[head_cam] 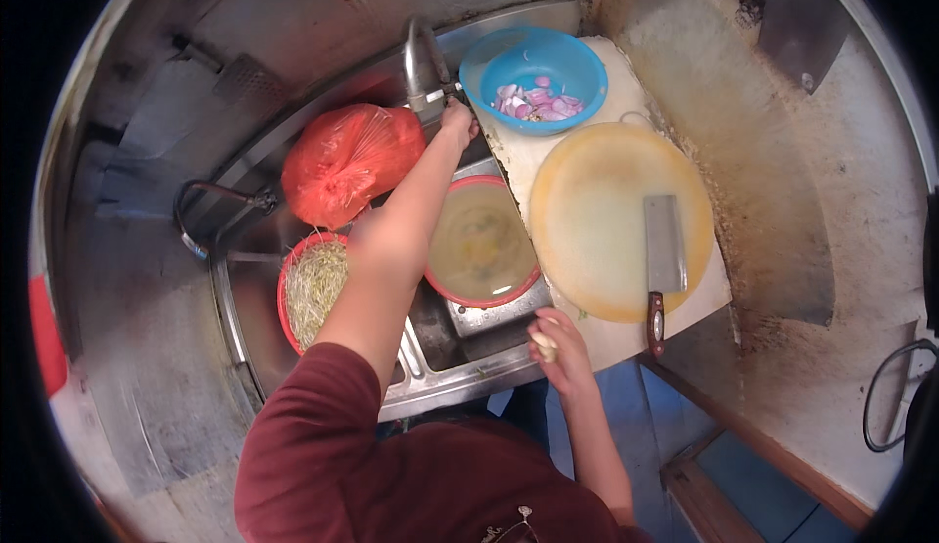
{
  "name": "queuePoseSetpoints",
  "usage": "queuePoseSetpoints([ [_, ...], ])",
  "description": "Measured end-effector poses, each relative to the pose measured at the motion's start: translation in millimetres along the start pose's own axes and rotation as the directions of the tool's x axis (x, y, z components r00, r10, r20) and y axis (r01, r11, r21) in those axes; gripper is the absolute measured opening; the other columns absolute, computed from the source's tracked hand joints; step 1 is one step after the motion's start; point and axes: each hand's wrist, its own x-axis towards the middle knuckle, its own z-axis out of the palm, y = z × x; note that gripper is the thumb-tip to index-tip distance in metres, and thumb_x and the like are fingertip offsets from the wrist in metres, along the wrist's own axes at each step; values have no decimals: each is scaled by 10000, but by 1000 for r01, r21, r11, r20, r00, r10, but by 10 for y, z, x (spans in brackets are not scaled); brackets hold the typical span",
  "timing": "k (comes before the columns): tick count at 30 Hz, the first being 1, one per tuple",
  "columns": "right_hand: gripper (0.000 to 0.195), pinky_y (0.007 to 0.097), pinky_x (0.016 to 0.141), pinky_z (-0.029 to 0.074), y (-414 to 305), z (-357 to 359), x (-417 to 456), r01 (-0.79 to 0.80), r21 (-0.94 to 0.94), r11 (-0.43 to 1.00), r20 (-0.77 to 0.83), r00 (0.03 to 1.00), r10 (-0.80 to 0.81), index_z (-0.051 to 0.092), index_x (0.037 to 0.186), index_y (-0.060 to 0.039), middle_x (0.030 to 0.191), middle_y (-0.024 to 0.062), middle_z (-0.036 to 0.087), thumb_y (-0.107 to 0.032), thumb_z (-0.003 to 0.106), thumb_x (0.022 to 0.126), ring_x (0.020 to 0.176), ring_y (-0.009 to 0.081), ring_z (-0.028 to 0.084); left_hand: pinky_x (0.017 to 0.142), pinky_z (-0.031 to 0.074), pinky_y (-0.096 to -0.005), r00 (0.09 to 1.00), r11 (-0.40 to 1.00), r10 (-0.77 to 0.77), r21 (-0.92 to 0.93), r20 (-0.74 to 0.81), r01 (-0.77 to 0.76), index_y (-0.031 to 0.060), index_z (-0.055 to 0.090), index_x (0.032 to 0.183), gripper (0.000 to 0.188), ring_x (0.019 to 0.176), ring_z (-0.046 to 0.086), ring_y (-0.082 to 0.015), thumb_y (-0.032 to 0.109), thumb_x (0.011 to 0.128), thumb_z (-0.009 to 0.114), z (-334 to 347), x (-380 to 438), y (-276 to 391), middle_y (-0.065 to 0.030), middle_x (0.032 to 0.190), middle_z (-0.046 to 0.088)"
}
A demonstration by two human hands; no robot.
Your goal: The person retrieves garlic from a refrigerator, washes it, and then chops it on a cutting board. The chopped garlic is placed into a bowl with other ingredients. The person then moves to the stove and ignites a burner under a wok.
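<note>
My left hand (459, 123) reaches to the back of the sink, its fingers curled at the handle of a metal tap (412, 66). Below that arm, a red-rimmed basin (484, 238) holds cloudy water over the right sink bowl. Several pale pieces that look like peeled garlic cloves (544, 346) rest in the fingers of my right hand (563, 356), above the sink's front right corner. Right of the basin lies a round cutting board (587, 227), with a cleaver (665, 249) flat on it, handle past the near edge.
A blue plastic bowl (484, 66) with sliced shallots or red onion (539, 103) stands behind the board. On the left are a tied red plastic bag (348, 161) and a red container of bean sprouts (315, 290). A second tap or hose (220, 187) juts from the sink's left side.
</note>
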Motion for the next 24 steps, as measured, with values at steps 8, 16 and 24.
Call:
queuePoseSetpoints([
  [8,273,343,711,515,-122,1008,1541,-3,38,999,190,982,-4,509,1104,-72,966,112,591,-230,553,886,834,223,615,631,445,-272,802,732,108,-593,587,336,31,492,1074,503,750,514,-178,464,956,264,-471,15,-345,-53,835,547],
  [16,221,283,588,495,-99,1634,2679,31,112,993,270,961,-61,561,970,-62,769,71,618,-267,565,887,671,190,603,809,484,-317,962,806,75,-584,262,96,37,515,1165,434,936,579,-188,379,962,342,-982,-1104,-598,-75,1003,607],
  [24,185,302,676,464,-81,1820,2672,421,-452,787,95,900,-426,596,928,-6,843,82,609,-175,562,861,762,183,567,825,459,-316,977,851,187,-514,100,-110,24,538,1134,362,904,578,-188,280,956,354,-736,-1404,-311,-99,1015,598],
])
